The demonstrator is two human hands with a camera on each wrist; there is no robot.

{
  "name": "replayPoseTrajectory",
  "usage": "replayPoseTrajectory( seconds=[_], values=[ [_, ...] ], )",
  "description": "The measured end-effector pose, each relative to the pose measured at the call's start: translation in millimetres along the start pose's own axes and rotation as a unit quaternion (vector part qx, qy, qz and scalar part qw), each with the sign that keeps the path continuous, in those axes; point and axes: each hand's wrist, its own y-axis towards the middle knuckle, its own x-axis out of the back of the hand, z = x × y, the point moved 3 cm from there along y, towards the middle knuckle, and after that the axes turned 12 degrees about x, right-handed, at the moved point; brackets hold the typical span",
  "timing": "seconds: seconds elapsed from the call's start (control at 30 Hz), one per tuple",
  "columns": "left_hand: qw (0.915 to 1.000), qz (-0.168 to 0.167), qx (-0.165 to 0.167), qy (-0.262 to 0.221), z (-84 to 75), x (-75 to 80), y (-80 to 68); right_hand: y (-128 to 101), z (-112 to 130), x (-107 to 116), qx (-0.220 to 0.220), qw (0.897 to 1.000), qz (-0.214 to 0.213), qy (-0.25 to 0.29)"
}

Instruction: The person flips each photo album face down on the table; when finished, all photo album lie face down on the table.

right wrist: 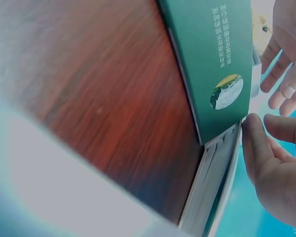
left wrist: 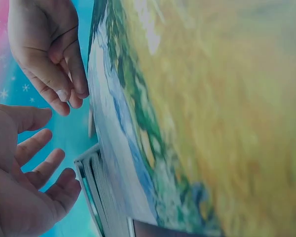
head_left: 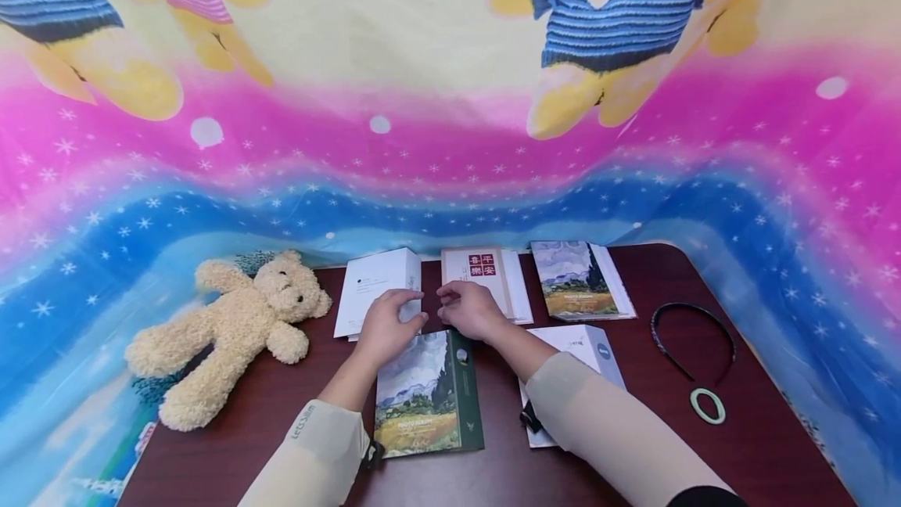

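Head view: I see the photo album box (head_left: 427,393), its cover a painted wheat field with a green spine, lying flat on the dark wooden table (head_left: 760,444) directly before the person, between the two forearms. The left hand (head_left: 385,329) hovers at the box's far edge with fingers loosely spread, gripping nothing; in the left wrist view its fingers (left wrist: 37,163) are straight and apart beside the open end of the box. The right hand (head_left: 470,310) sits at the far right corner of the box, fingers gently curled; the right wrist view shows its thumb (right wrist: 254,143) touching the corner of the green spine, with no closed grip visible. Beyond the hands lie a white booklet (head_left: 376,288), a card with red characters (head_left: 482,276) and a second painted album (head_left: 577,278). A white box (head_left: 591,346) lies partly under the right sleeve. To the left a teddy bear (head_left: 232,327) lies on its back; to the right rest a black headband (head_left: 693,339) and a pale green ring (head_left: 707,404).
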Motion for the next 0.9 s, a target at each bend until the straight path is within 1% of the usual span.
replayPoseTrajectory(
  seconds=[0.2,0.33,0.47,0.73,0.9],
  values=[
    [0.9999,0.009,0.003,-0.011,-5.7,-3.8,-0.8,-6,-8,10,0.005,1.0,-0.014,-0.026],
    [0.9997,0.013,0.003,-0.022,-9.3,-6.2,-1.4,-9,-12,17,-0.003,0.999,-0.018,-0.033],
    [0.9994,0.021,0.007,-0.026,-11.9,-10.3,-1.5,-10,-13,23,-0.011,0.999,-0.012,-0.033],
    [0.9992,0.031,0.003,-0.027,-20.6,-18.0,1.4,-11,-16,33,-0.02,0.997,-0.004,-0.08],
    [0.9982,0.045,0.025,-0.032,-23.7,-23.9,3.4,-12,-18,41,-0.028,0.995,0.006,-0.101]
  ],
)
